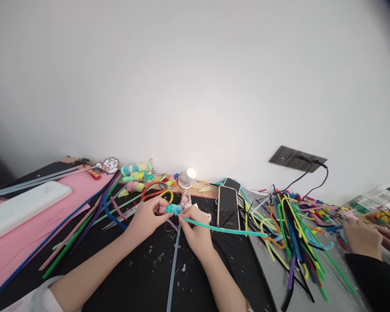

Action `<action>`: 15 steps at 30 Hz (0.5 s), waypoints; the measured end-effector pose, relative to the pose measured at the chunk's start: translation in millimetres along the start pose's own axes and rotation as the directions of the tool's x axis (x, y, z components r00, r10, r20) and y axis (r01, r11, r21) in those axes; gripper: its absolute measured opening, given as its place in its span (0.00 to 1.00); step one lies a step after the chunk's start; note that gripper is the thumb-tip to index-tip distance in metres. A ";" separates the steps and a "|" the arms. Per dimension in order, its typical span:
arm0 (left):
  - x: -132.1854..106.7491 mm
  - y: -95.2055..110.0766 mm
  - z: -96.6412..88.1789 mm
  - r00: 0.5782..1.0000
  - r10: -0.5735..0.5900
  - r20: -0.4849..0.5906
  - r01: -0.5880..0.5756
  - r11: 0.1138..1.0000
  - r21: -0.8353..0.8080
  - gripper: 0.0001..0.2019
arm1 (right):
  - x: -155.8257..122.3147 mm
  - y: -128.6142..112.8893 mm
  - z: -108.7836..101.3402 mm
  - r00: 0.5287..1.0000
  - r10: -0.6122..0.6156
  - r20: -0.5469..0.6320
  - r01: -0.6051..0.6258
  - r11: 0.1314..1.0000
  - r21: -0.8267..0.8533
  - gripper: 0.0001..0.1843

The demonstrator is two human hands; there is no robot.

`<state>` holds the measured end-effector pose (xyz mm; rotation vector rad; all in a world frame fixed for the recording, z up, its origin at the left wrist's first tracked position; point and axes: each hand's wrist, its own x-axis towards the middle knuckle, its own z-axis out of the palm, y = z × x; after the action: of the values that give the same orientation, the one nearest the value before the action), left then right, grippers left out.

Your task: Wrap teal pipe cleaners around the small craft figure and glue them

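Observation:
My left hand (148, 213) is closed around the pink end of a coil of pipe cleaner (173, 209), pink at the left and turquoise to blue further right. At the coil's right end my right hand (197, 227) pinches a long turquoise pipe cleaner (227, 230), whose free length trails right over the mat. Just under the hands, a translucent glue stick (173, 277) runs toward the front; whether a hand touches it cannot be told. Scissors (117, 219) lie left of my left hand, partly covered by pipe cleaners.
Finished-looking coils (136, 168) lie along the wall beside a paper cup (187, 177). Two phones, one pale-edged (228, 207), lie right of centre. Loose pipe cleaners (299, 242) spread across the grey surface. Another person's hand (362, 238) is at far right. Pink sheets (81, 190) are left.

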<state>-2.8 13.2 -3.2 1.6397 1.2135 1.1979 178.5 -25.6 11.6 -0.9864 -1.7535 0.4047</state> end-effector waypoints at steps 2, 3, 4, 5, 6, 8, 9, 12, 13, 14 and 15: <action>1.0 -1.9 -1.9 0.999 0.003 -0.038 -0.001 0.999 0.041 0.10 | -1.2 2.0 0.4 0.998 -0.027 0.048 0.027 1.000 -0.001 0.11; 1.8 -3.4 -2.9 0.998 0.001 -0.058 0.003 0.998 0.061 0.10 | -1.7 3.2 0.2 0.997 -0.023 0.074 0.025 1.000 -0.016 0.09; 2.7 -4.9 -4.0 0.997 -0.003 -0.074 0.009 0.997 0.079 0.10 | -2.2 4.4 -0.4 0.996 -0.014 0.088 0.018 0.999 -0.044 0.06; 3.6 -6.3 -5.0 0.996 -0.006 -0.085 0.014 0.996 0.089 0.10 | -2.6 5.6 -1.5 0.996 0.015 0.090 -0.007 0.995 -0.096 0.10; 4.6 -7.3 -6.0 0.994 -0.003 -0.109 0.014 0.996 0.093 0.10 | -2.9 7.0 -2.9 0.996 0.036 0.082 -0.021 0.985 -0.174 0.16; 5.9 -7.4 -7.9 0.990 -0.002 -0.143 0.016 0.995 0.096 0.10 | -3.4 10.3 -6.7 0.991 0.134 0.018 -0.117 0.918 -0.380 0.24; 6.2 -6.5 -8.6 0.987 -0.002 -0.158 0.016 0.996 0.084 0.10 | -3.5 12.2 -8.6 0.981 0.194 -0.028 -0.183 0.859 -0.478 0.28; 6.1 -2.6 -10.0 0.982 0.001 -0.187 0.002 1.000 0.017 0.12 | -3.2 17.8 -12.1 0.945 0.325 -0.013 -0.259 0.729 -0.634 0.33; 5.8 -1.5 -10.2 0.981 0.010 -0.196 -0.011 1.000 -0.004 0.12 | -2.7 19.2 -12.2 0.934 0.359 0.003 -0.266 0.696 -0.667 0.32; 5.5 -0.6 -10.4 0.978 0.025 -0.205 -0.029 0.999 -0.020 0.12 | -2.0 20.2 -11.9 0.919 0.394 0.001 -0.282 0.660 -0.696 0.31; 5.1 0.1 -10.6 0.975 0.046 -0.219 -0.054 0.998 -0.032 0.12 | -1.2 21.0 -11.3 0.904 0.427 -0.005 -0.302 0.631 -0.714 0.30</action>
<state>-12.4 18.5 1.1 1.5495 1.2809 1.4550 197.7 -15.9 1.3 -1.9405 -1.8859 0.0390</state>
